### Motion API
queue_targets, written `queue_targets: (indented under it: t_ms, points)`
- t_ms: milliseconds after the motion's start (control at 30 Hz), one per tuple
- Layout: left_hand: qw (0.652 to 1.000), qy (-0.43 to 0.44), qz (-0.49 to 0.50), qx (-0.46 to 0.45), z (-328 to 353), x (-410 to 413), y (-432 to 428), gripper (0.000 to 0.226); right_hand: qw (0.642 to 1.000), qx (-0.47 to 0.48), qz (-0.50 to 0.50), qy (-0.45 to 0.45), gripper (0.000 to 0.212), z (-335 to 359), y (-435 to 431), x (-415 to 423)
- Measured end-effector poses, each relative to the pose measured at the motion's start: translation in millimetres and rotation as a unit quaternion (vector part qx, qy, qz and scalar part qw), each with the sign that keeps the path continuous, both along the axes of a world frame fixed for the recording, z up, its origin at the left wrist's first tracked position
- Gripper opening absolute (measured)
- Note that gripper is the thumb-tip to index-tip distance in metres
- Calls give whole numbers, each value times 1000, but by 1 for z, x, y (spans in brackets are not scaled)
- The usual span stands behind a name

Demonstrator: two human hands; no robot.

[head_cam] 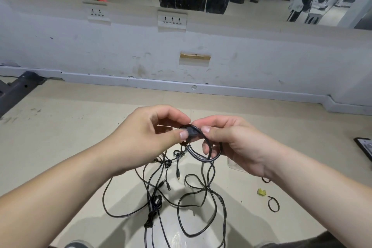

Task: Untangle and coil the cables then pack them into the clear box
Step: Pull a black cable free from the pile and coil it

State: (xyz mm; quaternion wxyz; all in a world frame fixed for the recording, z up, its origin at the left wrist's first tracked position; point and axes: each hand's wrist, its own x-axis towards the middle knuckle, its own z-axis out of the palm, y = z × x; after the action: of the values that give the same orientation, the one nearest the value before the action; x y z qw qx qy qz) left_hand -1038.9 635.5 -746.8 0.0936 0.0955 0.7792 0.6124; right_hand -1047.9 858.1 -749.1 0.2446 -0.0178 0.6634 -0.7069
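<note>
Several thin black cables (193, 197) lie tangled on the beige floor below my hands, with knots and loose plug ends among them. My left hand (153, 137) pinches a black plug end between thumb and fingers. My right hand (231, 143) pinches the same cable just beside it, and a small black loop (209, 157) of that cable hangs from its fingers. A clear plastic edge, possibly the clear box (234, 165), shows on the floor under my right wrist, mostly hidden.
A small black tie loop (273, 204) and a yellow scrap (261, 191) lie on the floor at right. A dark phone-like object (365, 147) sits at the right edge. A white wall with sockets (172, 19) and a mirror stands ahead; a dark metal frame (18, 88) is at left.
</note>
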Motion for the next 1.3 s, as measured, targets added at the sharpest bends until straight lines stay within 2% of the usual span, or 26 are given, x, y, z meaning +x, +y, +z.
queue_targets:
  t_ms: [200,333,433,533,633,700,800,867,933,967,1000,1067,1133,1233,1300]
  points:
    - [996,-56,-69,8,-1,-4,-4,32,999,15,33,23,19,4,3,-3]
    - [992,-83,-93,27,-2,-4,-5,29,995,67,31,60,10,4,6,-3]
    - [991,-99,-73,51,-6,-3,-1,22,991,96,37,84,12,5,7,-5]
    - [991,-93,-38,88,-6,-3,2,10,992,104,-5,73,15,3,6,-7]
    - [987,-91,-18,132,-4,-3,3,12,983,159,-75,53,15,0,12,-14]
    - [985,-91,32,144,-3,-4,5,10,972,231,-44,5,22,3,16,-14]
    - [979,-98,106,142,-1,-4,9,6,915,367,157,-50,22,9,15,-4]
    - [977,-119,103,144,-1,-3,11,6,890,412,194,-20,36,9,12,3]
    - [974,-144,87,150,-1,1,14,5,880,444,146,84,46,6,11,3]
    - [973,-155,78,151,-1,3,16,5,884,431,115,140,43,4,10,3]
    - [973,-164,68,150,-1,5,19,5,905,382,86,165,43,4,8,3]
    - [973,-172,54,142,-2,7,23,6,964,219,74,127,51,6,4,2]
    - [974,-173,42,139,-4,9,27,8,989,84,104,61,50,9,0,3]
    - [954,-212,27,209,-5,11,30,18,991,75,94,54,28,9,-3,3]
    - [936,-241,-1,255,-8,12,29,36,994,81,46,50,20,7,-2,0]
